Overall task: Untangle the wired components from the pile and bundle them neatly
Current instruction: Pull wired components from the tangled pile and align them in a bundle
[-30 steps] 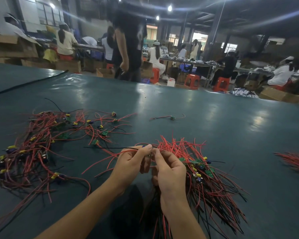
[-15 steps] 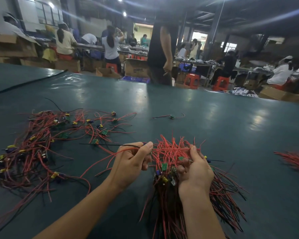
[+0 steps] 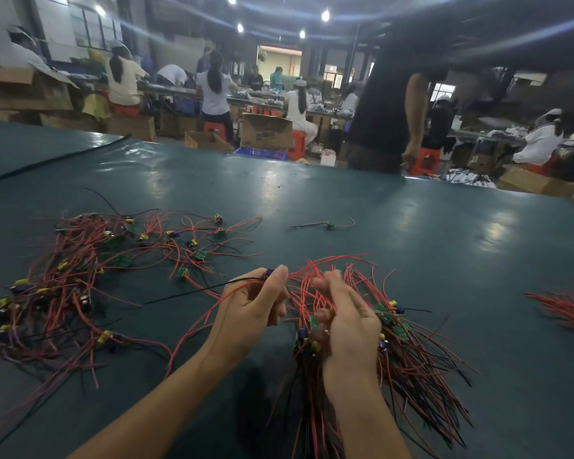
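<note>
A tangled pile (image 3: 80,279) of red and black wires with small green boards and yellow-blue parts lies on the green table at the left. My left hand (image 3: 252,309) pinches one wired component (image 3: 269,273) between thumb and forefinger, its red and black leads trailing left and down. My right hand (image 3: 345,319) grips a gathered bundle (image 3: 411,359) of the same wired components, whose wires fan out above and below the hand. The right fingertips look blurred.
A single loose wired component (image 3: 328,225) lies further back on the green table (image 3: 444,243). More red wires (image 3: 570,313) lie at the right edge. A person in black (image 3: 395,120) stands at the table's far edge, with workers, boxes and red stools behind.
My right hand has turned and risen slightly on the bundle. My left hand still pinches the single component. The person in black has walked right along the far edge.
</note>
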Motion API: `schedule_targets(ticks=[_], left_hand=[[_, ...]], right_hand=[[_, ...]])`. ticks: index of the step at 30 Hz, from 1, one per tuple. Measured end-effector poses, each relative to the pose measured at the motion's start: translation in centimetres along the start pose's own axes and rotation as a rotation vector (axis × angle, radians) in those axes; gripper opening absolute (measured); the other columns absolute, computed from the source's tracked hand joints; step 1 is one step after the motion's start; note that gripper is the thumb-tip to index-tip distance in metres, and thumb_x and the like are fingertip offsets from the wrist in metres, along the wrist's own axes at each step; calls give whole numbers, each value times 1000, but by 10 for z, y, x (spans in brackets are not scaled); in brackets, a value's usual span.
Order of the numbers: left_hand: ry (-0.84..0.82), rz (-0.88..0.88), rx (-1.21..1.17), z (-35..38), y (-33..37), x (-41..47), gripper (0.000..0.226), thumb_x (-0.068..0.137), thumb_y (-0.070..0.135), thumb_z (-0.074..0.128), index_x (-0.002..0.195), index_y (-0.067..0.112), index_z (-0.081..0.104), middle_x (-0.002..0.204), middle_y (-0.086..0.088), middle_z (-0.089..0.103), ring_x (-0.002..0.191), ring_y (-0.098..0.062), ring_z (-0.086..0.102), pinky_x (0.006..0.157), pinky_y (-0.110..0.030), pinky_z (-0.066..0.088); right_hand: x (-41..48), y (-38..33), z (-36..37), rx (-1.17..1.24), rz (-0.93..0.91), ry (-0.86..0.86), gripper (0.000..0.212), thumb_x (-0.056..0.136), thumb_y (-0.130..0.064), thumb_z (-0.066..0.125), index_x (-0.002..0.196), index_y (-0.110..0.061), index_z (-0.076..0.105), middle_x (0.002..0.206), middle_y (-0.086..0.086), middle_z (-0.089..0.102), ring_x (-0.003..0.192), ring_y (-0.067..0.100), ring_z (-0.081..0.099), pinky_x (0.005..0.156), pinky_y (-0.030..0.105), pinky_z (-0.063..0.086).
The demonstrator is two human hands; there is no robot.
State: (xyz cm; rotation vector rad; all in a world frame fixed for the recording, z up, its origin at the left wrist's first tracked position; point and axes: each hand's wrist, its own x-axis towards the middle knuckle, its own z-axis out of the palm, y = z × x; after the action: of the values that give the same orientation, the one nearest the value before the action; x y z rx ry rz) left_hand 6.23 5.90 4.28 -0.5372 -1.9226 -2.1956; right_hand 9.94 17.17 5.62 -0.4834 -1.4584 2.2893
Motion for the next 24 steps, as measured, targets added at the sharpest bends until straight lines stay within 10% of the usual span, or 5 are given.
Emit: schedule_targets(ticks=[6, 12, 18, 24], left_hand=[[-165, 129, 136, 4, -4, -5, 23, 87, 39, 64, 67, 27, 63, 57, 11, 62, 51, 0, 58, 50, -15, 46], [-343, 493, 750, -17, -14, 0, 35, 83, 54, 66, 73, 21, 63, 57, 19, 46, 52, 1, 42, 51, -23, 42], [-52, 344, 1078, -41, -21, 12, 24, 87, 48, 61, 81, 25, 66, 79, 13, 63, 76, -10, 59, 66, -28, 47], [-28, -9, 1279, -75, -38, 26, 41, 93, 44, 54, 129, 27, 58, 141, 6, 48, 128, -21, 41, 104, -37, 29]], right_hand=[[-7, 7, 8, -131, -42, -137, 23, 90, -25, 68, 69, -27, 78, 64, -5, 69, 55, 5, 61, 47, 21, 44], [9, -7, -11, -55, -45, -37, 38, 93, -16, 63, 56, -19, 71, 54, -1, 59, 42, 8, 51, 38, 19, 41], [24, -10, -40, -580, -217, -61, 40, 95, -18, 59, 59, -5, 51, 42, -11, 35, 39, 7, 29, 40, 16, 29], [24, -6, -49, -1112, -334, 21, 18, 89, -39, 66, 85, -23, 71, 74, -10, 65, 74, 13, 61, 66, 30, 49]])
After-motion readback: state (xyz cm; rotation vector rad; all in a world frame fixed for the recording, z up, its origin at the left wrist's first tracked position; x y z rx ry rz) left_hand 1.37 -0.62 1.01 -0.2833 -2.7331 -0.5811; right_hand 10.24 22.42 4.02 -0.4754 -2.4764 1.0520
